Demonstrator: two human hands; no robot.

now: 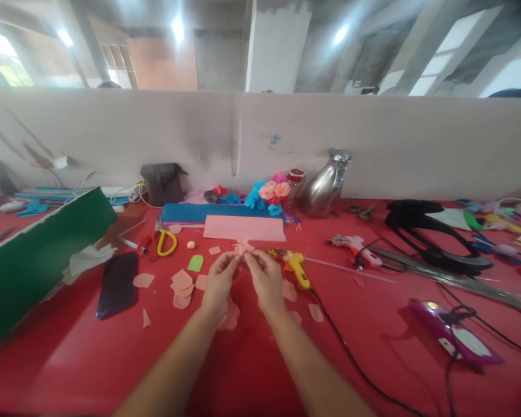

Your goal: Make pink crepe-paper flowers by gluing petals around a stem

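Both my hands meet over the middle of the red table (252,370). My left hand (219,282) and my right hand (267,279) pinch a small pink paper flower piece (243,248) between their fingertips, held just above the table. Loose pink paper petals (181,288) lie scattered around and beneath my hands. A yellow glue gun (296,267) rests just right of my right hand. A pink paper sheet (244,228) lies flat behind the flower piece.
A black phone (118,284) and a green board (35,255) are at the left. Yellow-handled scissors (165,242), blue paper (208,212), finished paper flowers (267,196), a metal jug (325,185), a white glue gun (356,246), cables and wire rods (451,281) crowd the back and right.
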